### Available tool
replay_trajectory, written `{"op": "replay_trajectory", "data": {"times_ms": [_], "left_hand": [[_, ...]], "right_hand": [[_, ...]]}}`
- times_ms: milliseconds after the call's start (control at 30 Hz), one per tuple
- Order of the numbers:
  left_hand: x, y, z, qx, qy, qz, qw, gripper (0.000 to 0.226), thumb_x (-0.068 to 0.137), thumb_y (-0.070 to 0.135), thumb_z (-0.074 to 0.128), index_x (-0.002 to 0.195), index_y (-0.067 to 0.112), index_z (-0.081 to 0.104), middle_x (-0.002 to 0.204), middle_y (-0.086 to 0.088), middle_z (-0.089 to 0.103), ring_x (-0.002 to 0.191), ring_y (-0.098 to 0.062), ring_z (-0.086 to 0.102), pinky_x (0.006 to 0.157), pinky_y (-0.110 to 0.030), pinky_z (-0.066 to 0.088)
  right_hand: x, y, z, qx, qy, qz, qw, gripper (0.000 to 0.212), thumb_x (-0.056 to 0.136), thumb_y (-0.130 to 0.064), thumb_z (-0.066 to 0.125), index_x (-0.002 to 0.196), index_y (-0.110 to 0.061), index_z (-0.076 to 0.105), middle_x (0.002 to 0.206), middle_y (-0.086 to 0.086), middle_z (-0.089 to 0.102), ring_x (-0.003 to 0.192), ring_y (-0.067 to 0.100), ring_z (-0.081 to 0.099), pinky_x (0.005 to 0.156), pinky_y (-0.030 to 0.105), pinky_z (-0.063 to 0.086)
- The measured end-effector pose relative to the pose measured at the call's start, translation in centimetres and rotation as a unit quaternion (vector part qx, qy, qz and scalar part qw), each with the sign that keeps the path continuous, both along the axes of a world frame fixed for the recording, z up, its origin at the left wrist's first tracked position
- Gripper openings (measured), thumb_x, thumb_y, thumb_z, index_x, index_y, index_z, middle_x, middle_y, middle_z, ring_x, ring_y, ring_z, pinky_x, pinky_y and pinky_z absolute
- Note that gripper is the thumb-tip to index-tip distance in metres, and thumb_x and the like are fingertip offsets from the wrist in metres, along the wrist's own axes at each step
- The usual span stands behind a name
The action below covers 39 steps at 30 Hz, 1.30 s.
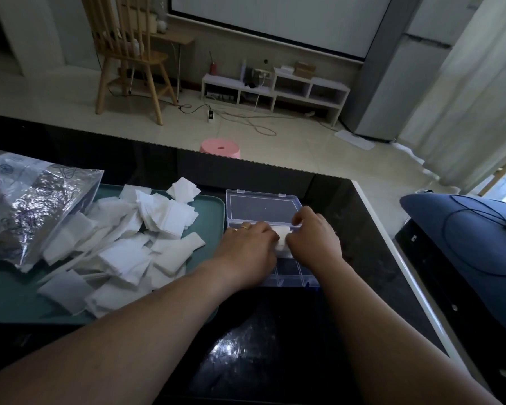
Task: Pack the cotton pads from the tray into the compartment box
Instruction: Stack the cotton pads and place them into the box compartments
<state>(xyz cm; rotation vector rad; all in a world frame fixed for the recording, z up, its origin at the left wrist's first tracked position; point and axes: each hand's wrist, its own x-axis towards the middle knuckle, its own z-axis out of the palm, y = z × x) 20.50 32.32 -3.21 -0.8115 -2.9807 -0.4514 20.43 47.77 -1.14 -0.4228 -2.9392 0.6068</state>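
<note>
A dark glossy table [275, 331] fills the foreground of a living room. At its left, a foil bag [32, 206] rests partly on the tray [9, 299], which holds a big loose heap of pads [129, 244], so most of the job looks undone. To the right lies the clear box [260, 207], lid open, its near compartments apparently empty. Over its far row the left hand [246, 247] and right hand [314, 238] meet. Both forearms are stretched forward and both hands' fingers curl around a small stack [282, 238], seemingly tucking it in.

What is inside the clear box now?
White pads sit in one compartment, held by the left hand and right hand. The near compartments look empty; the hands cover the rest.
</note>
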Motion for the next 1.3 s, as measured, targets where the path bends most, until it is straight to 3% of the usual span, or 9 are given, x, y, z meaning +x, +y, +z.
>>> {"op": "replay_trajectory", "data": {"times_ms": [100, 333, 533, 767, 933, 1133, 1167, 1300], "left_hand": [[0.2, 0.0, 0.1, -0.026, 0.013, -0.026, 0.999, 0.041, 0.096, 0.033, 0.044, 0.134, 0.028, 0.056, 0.144, 0.007, 0.051, 0.132, -0.026, 0.045, 0.101, -0.047, 0.033], [0.1, -0.1, 0.7, -0.028, -0.022, -0.037, 0.999, 0.036, 0.093, 0.031, 0.044, 0.127, 0.029, 0.057, 0.135, 0.006, 0.059, 0.133, -0.023, 0.043, 0.104, -0.048, 0.027], [0.7, -2.6, 2.9, 0.045, 0.048, 0.006, 0.998, 0.039, 0.097, 0.027, 0.045, 0.134, 0.028, 0.059, 0.134, 0.004, 0.061, 0.129, -0.021, 0.049, 0.106, -0.044, 0.034], [1.3, -12.9, 3.7, 0.104, 0.018, 0.082, 0.991, 0.037, 0.095, 0.008, 0.047, 0.124, 0.023, 0.065, 0.131, 0.000, 0.061, 0.123, -0.024, 0.054, 0.102, -0.045, 0.043], [1.1, -19.6, 3.5, 0.148, -0.017, 0.141, 0.979, 0.042, 0.097, 0.001, 0.046, 0.129, 0.020, 0.064, 0.135, -0.001, 0.059, 0.120, -0.021, 0.058, 0.097, -0.038, 0.049], [0.3, -21.8, 5.5, 0.253, 0.000, 0.186, 0.949, 0.035, 0.096, 0.004, 0.046, 0.119, 0.021, 0.066, 0.121, 0.000, 0.061, 0.109, -0.020, 0.060, 0.097, -0.044, 0.051], [0.3, -21.8, 5.6, 0.261, 0.002, 0.186, 0.947, 0.034, 0.097, 0.004, 0.046, 0.119, 0.021, 0.066, 0.120, 0.000, 0.061, 0.109, -0.020, 0.060, 0.097, -0.044, 0.051], [0.6, -21.9, 5.9, 0.272, -0.008, 0.177, 0.946, 0.034, 0.097, 0.003, 0.045, 0.119, 0.020, 0.066, 0.120, 0.000, 0.061, 0.108, -0.019, 0.060, 0.096, -0.044, 0.052]], "right_hand": [[0.0, -0.2, -0.1, 0.006, -0.027, 0.045, 0.999, 0.027, 0.092, -0.019, 0.056, 0.105, -0.038, 0.071, 0.121, -0.002, 0.066, 0.107, 0.022, 0.062, 0.097, 0.048, 0.053], [0.2, -0.6, 0.2, 0.012, -0.054, 0.053, 0.997, 0.035, 0.096, -0.017, 0.047, 0.108, -0.032, 0.076, 0.124, -0.001, 0.069, 0.110, 0.023, 0.062, 0.102, 0.050, 0.050], [0.3, -2.6, 1.5, -0.023, 0.046, 0.080, 0.995, 0.030, 0.097, -0.018, 0.048, 0.103, -0.030, 0.075, 0.112, -0.008, 0.072, 0.100, 0.014, 0.064, 0.093, 0.045, 0.055], [1.2, -10.8, 2.8, -0.046, 0.066, 0.194, 0.978, 0.023, 0.103, -0.021, 0.052, 0.119, -0.023, 0.068, 0.112, -0.004, 0.070, 0.098, 0.015, 0.064, 0.088, 0.038, 0.056], [0.3, -15.4, 2.3, -0.030, 0.022, 0.241, 0.970, 0.036, 0.099, -0.024, 0.059, 0.135, -0.023, 0.061, 0.126, -0.003, 0.067, 0.112, 0.019, 0.063, 0.090, 0.033, 0.051], [-1.3, -19.1, 0.7, -0.002, -0.048, 0.257, 0.965, 0.087, 0.085, -0.043, 0.080, 0.158, -0.029, 0.035, 0.153, -0.001, 0.047, 0.136, 0.025, 0.049, 0.108, 0.044, 0.047], [-1.5, -19.4, 0.5, 0.010, -0.059, 0.256, 0.965, 0.085, 0.086, -0.041, 0.079, 0.158, -0.029, 0.036, 0.153, 0.001, 0.046, 0.137, 0.027, 0.048, 0.109, 0.045, 0.046], [-2.3, -19.9, 0.4, 0.060, -0.045, 0.259, 0.963, 0.042, 0.099, -0.014, 0.054, 0.141, -0.021, 0.058, 0.136, 0.008, 0.060, 0.122, 0.030, 0.059, 0.097, 0.039, 0.049]]}}
